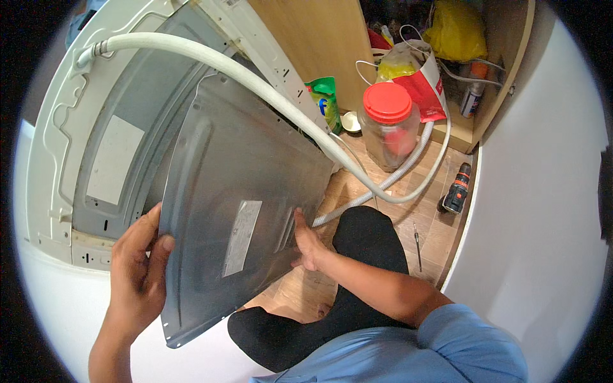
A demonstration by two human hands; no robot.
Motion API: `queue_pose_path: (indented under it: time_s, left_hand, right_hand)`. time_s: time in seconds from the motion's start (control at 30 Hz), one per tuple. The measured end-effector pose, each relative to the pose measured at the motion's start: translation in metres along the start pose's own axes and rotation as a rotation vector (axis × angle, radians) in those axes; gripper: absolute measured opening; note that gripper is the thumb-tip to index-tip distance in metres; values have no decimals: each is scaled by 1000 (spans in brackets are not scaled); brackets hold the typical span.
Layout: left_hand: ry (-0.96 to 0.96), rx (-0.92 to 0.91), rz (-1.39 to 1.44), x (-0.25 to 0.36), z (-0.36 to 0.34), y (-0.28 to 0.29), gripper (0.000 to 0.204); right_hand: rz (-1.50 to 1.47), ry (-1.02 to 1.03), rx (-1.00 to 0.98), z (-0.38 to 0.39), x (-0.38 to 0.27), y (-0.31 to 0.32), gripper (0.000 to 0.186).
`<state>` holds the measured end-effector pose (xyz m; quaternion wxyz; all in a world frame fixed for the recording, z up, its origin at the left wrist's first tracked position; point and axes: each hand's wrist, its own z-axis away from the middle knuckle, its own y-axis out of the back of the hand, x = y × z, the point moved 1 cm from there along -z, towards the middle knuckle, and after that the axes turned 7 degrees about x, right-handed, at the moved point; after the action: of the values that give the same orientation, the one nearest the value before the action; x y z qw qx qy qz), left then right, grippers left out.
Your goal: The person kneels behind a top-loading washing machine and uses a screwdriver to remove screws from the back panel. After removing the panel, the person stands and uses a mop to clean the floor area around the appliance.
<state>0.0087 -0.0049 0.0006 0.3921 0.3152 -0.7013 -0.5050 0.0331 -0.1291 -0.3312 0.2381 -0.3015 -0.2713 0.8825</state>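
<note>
My left hand (pixel 143 262) grips the left edge of a large grey metal panel (pixel 217 166), which is tilted beside a white appliance body (pixel 57 166) with an open back. My right hand (pixel 306 249) holds the panel near its lower right edge, some fingers extended along it. A pale label (pixel 241 236) is on the panel's face. A white hose (pixel 252 75) arches from the appliance over the panel and loops down to the floor, beside a grey corrugated hose (pixel 345 210).
A wooden cabinet (pixel 472 127) holds bags and cans. Before it stand a red-lidded plastic jar (pixel 388 124), green pouch (pixel 324 102) and small white dish (pixel 351 122). A cordless drill (pixel 458 188) and long screwdriver (pixel 417 246) lie right of my bent legs (pixel 364 242), near a white wall (pixel 530 191).
</note>
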Motion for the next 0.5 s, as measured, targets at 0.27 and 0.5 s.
queue_pose_path:
  time_s: [0.27, 0.5]
  left_hand:
    - [-12, 217, 121, -20, -40, -30, 31]
    - [-77, 239, 61, 17, -96, -44, 28]
  right_hand:
    - [88, -10, 48, -1, 5, -3, 103]
    - [-104, 74, 97, -34, -13, 1, 104]
